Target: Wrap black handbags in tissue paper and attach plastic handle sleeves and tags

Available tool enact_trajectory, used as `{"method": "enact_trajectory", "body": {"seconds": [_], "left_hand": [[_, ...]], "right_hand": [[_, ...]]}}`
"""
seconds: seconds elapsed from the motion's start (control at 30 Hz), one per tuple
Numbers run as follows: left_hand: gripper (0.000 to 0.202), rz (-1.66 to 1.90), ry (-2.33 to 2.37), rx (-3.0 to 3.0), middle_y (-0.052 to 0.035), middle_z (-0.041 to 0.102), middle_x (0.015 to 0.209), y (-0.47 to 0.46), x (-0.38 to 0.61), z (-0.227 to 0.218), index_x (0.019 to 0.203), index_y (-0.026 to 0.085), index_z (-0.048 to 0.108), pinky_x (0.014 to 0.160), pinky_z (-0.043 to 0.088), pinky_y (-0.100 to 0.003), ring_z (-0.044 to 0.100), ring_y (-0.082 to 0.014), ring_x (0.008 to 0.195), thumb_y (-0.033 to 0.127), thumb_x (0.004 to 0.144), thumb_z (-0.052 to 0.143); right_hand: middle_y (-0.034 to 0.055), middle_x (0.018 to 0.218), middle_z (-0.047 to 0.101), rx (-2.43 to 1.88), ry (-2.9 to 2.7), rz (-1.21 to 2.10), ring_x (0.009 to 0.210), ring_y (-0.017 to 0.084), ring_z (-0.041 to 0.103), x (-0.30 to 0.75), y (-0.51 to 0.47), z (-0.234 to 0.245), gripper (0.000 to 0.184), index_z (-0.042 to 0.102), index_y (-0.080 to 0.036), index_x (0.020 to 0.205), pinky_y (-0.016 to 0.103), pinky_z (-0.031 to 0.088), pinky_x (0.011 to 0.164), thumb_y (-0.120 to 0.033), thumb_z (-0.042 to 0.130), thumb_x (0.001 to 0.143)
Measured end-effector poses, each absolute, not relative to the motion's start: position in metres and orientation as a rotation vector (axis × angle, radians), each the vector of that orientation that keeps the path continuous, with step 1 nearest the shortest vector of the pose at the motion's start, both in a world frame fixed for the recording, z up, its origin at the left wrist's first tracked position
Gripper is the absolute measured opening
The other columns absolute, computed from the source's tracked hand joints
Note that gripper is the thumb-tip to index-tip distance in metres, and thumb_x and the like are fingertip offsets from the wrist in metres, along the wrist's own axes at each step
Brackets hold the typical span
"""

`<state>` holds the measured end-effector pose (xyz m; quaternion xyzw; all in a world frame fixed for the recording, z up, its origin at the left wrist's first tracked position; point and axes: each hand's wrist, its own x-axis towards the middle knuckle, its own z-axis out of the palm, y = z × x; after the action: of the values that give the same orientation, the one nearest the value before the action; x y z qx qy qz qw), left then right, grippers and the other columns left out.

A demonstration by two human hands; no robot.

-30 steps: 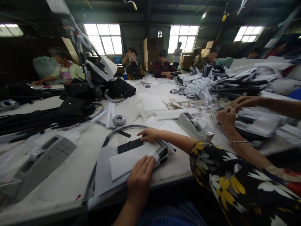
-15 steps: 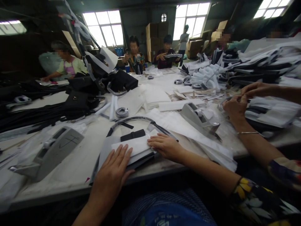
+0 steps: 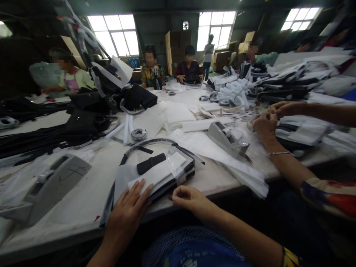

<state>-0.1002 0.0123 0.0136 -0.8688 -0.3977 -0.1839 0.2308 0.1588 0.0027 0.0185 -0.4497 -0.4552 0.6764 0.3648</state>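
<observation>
A flat black bag [image 3: 189,162] lies before me near the table's front edge, its long handle [image 3: 164,141] arching away behind it. A folded white padding sheet [image 3: 157,171] covers part of the bag, and a clear strip [image 3: 177,167] crosses the right end. My left hand [image 3: 128,207] rests on the padding's left end, fingers stretched flat. Just in front of the bag's lower right side, my right hand [image 3: 193,202] is off the bag with its fingers curled together. What those fingers hold, if anything, I cannot make out.
Grey tape dispensers stand left [image 3: 62,181] and right [image 3: 221,135] of the bag. A co-worker's hands [image 3: 267,124] work at the right. Black bags [image 3: 86,124] are heaped left; white sheets [image 3: 178,113] and a coiled cord [image 3: 138,134] lie behind. Other people sit across the table.
My right hand has come off the padding towards me, its fingers now curled, uncovering the clear strip. My left hand stays flat on the padding. The whole view has shifted slightly.
</observation>
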Motion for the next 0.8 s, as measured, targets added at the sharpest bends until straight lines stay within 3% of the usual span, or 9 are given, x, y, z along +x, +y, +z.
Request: {"method": "enact_trajectory", "body": {"seconds": [0.13, 0.23, 0.33, 0.43, 0.5, 0.57, 0.63, 0.8], "left_hand": [[0.056, -0.537, -1.119, -2.398, -0.0137, 0.046, 0.151, 0.009, -0.107, 0.005, 0.15, 0.021, 0.039, 0.105, 0.047, -0.047, 0.052, -0.0322, 0.132, 0.031, 0.097, 0.054], [0.072, -0.645, -1.239, -2.357, -0.0188, 0.041, 0.153, 0.005, -0.112, -0.004, 0.155, 0.018, 0.026, 0.102, 0.049, -0.05, 0.048, -0.0364, 0.134, 0.038, 0.094, 0.058], [0.083, -0.801, -1.361, -2.242, -0.0195, 0.039, 0.154, 0.001, -0.114, -0.01, 0.158, 0.019, 0.015, 0.102, 0.05, -0.048, 0.049, -0.0348, 0.134, 0.031, 0.092, 0.063], [0.079, -0.838, -1.388, -2.166, -0.0161, 0.043, 0.152, 0.0, -0.115, -0.012, 0.157, 0.019, 0.017, 0.102, 0.051, -0.042, 0.054, -0.0309, 0.13, 0.026, 0.093, 0.062], [0.072, -0.806, -1.387, -2.167, -0.0135, 0.045, 0.152, 0.001, -0.115, -0.012, 0.157, 0.021, 0.021, 0.101, 0.052, -0.038, 0.057, -0.0289, 0.127, 0.025, 0.095, 0.058], [0.066, -0.785, -1.367, -2.208, -0.0127, 0.043, 0.153, 0.003, -0.116, -0.014, 0.157, 0.023, 0.021, 0.101, 0.052, -0.038, 0.056, -0.0284, 0.127, 0.024, 0.098, 0.051], [0.064, -0.791, -1.348, -2.248, -0.0132, 0.04, 0.155, 0.006, -0.116, -0.016, 0.157, 0.023, 0.02, 0.102, 0.051, -0.04, 0.054, -0.0294, 0.129, 0.025, 0.1, 0.047], [0.065, -0.83, -1.367, -2.262, -0.013, 0.041, 0.155, 0.011, -0.113, -0.017, 0.157, 0.024, 0.02, 0.102, 0.052, -0.041, 0.052, -0.0306, 0.132, 0.027, 0.099, 0.048]], "right_hand": [[-0.002, 0.073, 0.055, -0.963, -0.783, 1.783, 0.074, 0.013, 0.052, 0.138, -0.005, 0.026, 0.026, 0.063, -0.018, 0.078, 0.024, 0.042, 0.074, -0.035, 0.08, 0.069], [-0.0022, 0.071, 0.057, -0.93, -0.81, 1.722, 0.074, 0.014, 0.055, 0.121, -0.006, 0.036, 0.028, 0.064, -0.019, 0.078, 0.026, 0.044, 0.076, -0.038, 0.081, 0.069], [0.0018, 0.095, 0.068, -0.887, -1.141, 1.613, 0.09, 0.019, 0.064, 0.118, 0.004, 0.046, 0.025, 0.066, -0.022, 0.09, 0.032, 0.05, 0.083, -0.042, 0.073, 0.078], [0.0021, 0.127, 0.066, -0.983, -1.822, 1.125, 0.115, 0.021, 0.062, 0.144, 0.028, 0.053, 0.023, 0.067, -0.028, 0.112, 0.034, 0.05, 0.099, -0.037, 0.059, 0.092], [0.0048, 0.133, 0.064, -1.192, -2.192, 0.558, 0.124, 0.021, 0.057, 0.178, 0.048, 0.054, 0.027, 0.066, -0.027, 0.122, 0.034, 0.044, 0.108, -0.03, 0.052, 0.098], [0.0111, 0.135, 0.062, -1.415, -2.31, 0.143, 0.13, 0.026, 0.051, 0.22, 0.07, 0.052, 0.029, 0.066, -0.022, 0.124, 0.043, 0.035, 0.114, -0.024, 0.055, 0.097], [0.0166, 0.136, 0.059, -1.613, -2.342, -0.01, 0.131, 0.031, 0.048, 0.258, 0.089, 0.051, 0.032, 0.066, -0.016, 0.124, 0.051, 0.032, 0.113, -0.019, 0.061, 0.092], [0.0119, 0.111, 0.071, -1.895, -2.476, -0.088, 0.11, 0.026, 0.057, 0.301, 0.115, 0.047, 0.015, 0.076, -0.017, 0.093, 0.039, 0.038, 0.094, -0.021, 0.062, 0.091]]}}
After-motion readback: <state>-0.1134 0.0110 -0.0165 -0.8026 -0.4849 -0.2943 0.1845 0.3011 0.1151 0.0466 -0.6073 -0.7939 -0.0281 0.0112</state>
